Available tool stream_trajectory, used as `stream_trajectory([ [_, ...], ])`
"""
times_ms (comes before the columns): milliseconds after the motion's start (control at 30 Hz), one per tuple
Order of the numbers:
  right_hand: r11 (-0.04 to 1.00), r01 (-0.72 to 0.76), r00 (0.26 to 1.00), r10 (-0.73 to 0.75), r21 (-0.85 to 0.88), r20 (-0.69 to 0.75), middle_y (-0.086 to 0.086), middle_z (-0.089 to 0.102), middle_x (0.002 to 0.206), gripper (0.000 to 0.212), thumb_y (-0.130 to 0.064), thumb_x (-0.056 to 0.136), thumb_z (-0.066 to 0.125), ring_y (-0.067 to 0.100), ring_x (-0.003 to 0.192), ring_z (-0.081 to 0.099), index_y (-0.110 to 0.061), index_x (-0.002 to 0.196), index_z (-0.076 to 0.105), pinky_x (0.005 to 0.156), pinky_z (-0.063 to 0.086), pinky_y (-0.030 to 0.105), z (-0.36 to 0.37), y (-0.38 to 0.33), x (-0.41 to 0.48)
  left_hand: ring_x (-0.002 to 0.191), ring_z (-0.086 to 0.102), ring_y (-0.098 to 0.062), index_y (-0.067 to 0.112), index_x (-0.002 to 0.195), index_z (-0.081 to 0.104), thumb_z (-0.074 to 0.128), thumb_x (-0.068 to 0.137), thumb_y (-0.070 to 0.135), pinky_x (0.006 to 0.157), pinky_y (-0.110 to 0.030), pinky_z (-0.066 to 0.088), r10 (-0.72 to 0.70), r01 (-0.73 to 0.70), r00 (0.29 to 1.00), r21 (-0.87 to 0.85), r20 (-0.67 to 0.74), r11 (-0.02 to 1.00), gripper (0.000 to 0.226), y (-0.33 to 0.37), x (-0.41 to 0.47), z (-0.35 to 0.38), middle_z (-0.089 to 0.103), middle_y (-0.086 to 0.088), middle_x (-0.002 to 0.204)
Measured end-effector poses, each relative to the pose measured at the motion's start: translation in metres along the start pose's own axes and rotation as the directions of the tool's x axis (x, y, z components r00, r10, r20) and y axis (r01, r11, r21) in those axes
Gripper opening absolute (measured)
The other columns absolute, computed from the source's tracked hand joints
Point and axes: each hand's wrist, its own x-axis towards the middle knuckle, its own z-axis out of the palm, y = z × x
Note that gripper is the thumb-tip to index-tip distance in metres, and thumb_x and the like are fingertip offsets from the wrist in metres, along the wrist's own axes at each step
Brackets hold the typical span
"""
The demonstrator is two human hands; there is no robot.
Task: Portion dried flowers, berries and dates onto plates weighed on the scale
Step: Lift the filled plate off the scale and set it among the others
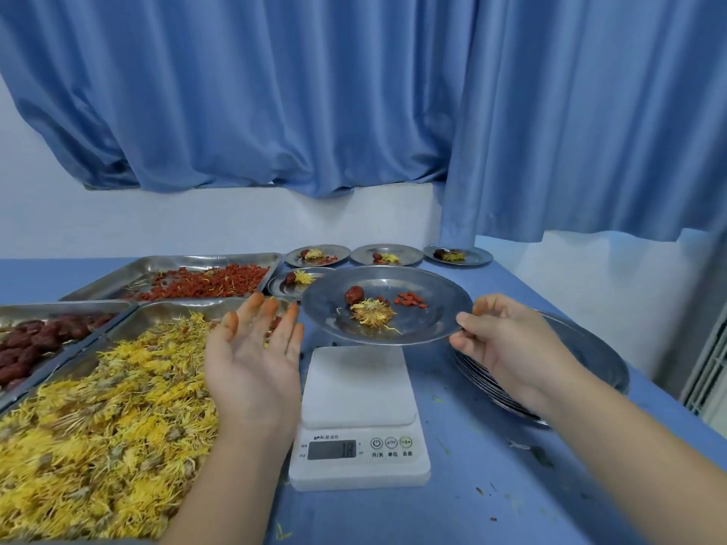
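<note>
My right hand (507,340) pinches the right rim of a steel plate (432,320) and holds it in the air above the white scale (358,418). On the plate lie a dried yellow flower (373,313), a red date (354,295) and a few red berries (411,300). My left hand (255,356) is open, palm up with orange-stained fingertips, just left of the plate and holding nothing. The scale's pad is bare and its display is lit.
Left of the scale stand trays of yellow flowers (98,418), dates (35,344) and berries (204,285). Several filled plates (387,254) sit at the table's back. A stack of steel plates (582,359) lies under my right wrist. Blue curtains hang behind.
</note>
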Motion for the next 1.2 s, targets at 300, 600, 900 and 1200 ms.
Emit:
stream_trajectory([
  [300, 0.996, 0.054, 0.983, -0.066, -0.071, -0.174, 0.015, 0.056, 0.084, 0.025, 0.014, 0.091, 0.046, 0.024, 0.070, 0.062, -0.007, 0.077, 0.045, 0.049, 0.053, 0.018, -0.050, -0.053, 0.080, 0.110, 0.063, -0.045, 0.012, 0.128, 0.059, 0.047, 0.090, 0.055, 0.100, -0.056, 0.042, -0.368, 0.394, 0.914, -0.161, 0.171, 0.905, 0.059, -0.015, -0.004, 0.006, 0.065, -0.021, 0.123],
  [600, 0.988, -0.104, 0.897, 0.044, -0.112, -0.440, 0.018, 0.058, 0.093, 0.030, 0.013, 0.094, 0.040, 0.026, 0.060, 0.062, 0.009, 0.122, 0.049, 0.043, 0.053, 0.019, -0.133, -0.039, 0.135, 0.115, 0.058, -0.049, 0.012, 0.118, 0.070, 0.055, 0.077, 0.061, 0.097, -0.059, 0.041, -0.542, 0.584, 0.782, -0.059, 0.306, 0.809, 0.066, -0.029, -0.007, 0.006, 0.062, -0.022, 0.128],
  [900, 0.950, -0.253, 0.823, 0.114, -0.181, -0.556, 0.018, 0.048, 0.108, 0.034, 0.013, 0.096, 0.036, 0.026, 0.054, 0.059, 0.008, 0.129, 0.041, 0.033, 0.047, 0.018, -0.152, -0.015, 0.166, 0.116, 0.058, -0.048, 0.014, 0.115, 0.072, 0.068, 0.058, 0.060, 0.088, -0.063, 0.049, -0.589, 0.646, 0.706, -0.015, 0.393, 0.764, 0.073, -0.032, -0.006, 0.008, 0.061, -0.018, 0.131],
  [1200, 0.879, -0.376, 0.828, 0.176, -0.293, -0.533, 0.017, 0.050, 0.099, 0.012, 0.009, 0.096, 0.038, 0.020, 0.067, 0.053, 0.007, 0.097, 0.049, 0.037, 0.048, 0.017, -0.137, -0.011, 0.190, 0.136, 0.038, -0.043, 0.020, 0.138, 0.050, 0.066, 0.074, 0.062, 0.106, -0.057, 0.037, -0.586, 0.756, 0.548, -0.053, 0.597, 0.652, 0.078, -0.035, 0.008, -0.004, 0.042, -0.013, 0.149],
])
